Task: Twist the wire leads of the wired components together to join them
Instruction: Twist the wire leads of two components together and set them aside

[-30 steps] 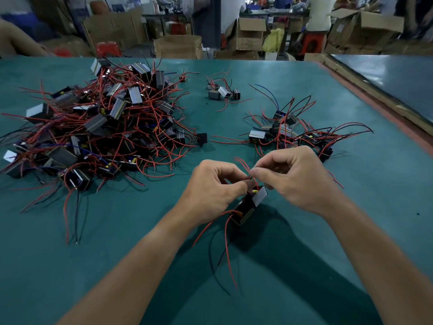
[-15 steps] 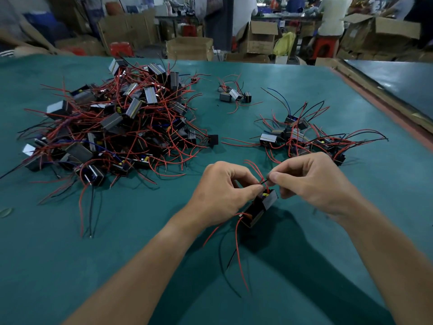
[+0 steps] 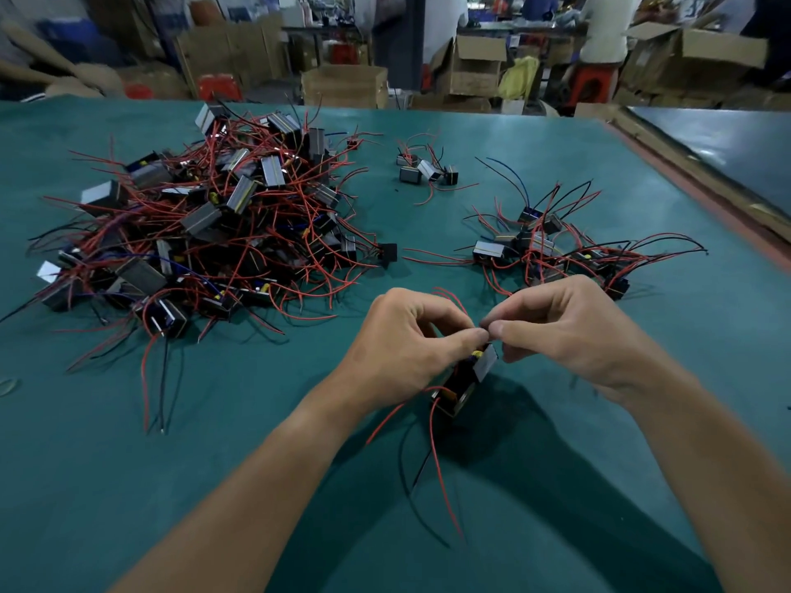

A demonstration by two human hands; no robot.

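Nearest you, your left hand (image 3: 402, 348) and right hand (image 3: 569, 336) pinch the red leads (image 3: 449, 295) fingertip to fingertip. The dark component (image 3: 464, 383) beneath them may be one or two, held above the green table (image 3: 128, 464). This twist looks unfinished. Beyond lie three groups: a large uncountable pile (image 3: 205, 233) on the left, a smaller cluster (image 3: 552, 250) on the right, and about four pieces (image 3: 423, 171) farthest away.

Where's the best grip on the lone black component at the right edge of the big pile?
Probably grip the black component by its blocky body, fingers across opposite faces, coming from above and the right. Its red leads run left into the big pile; its right side faces bare mat.
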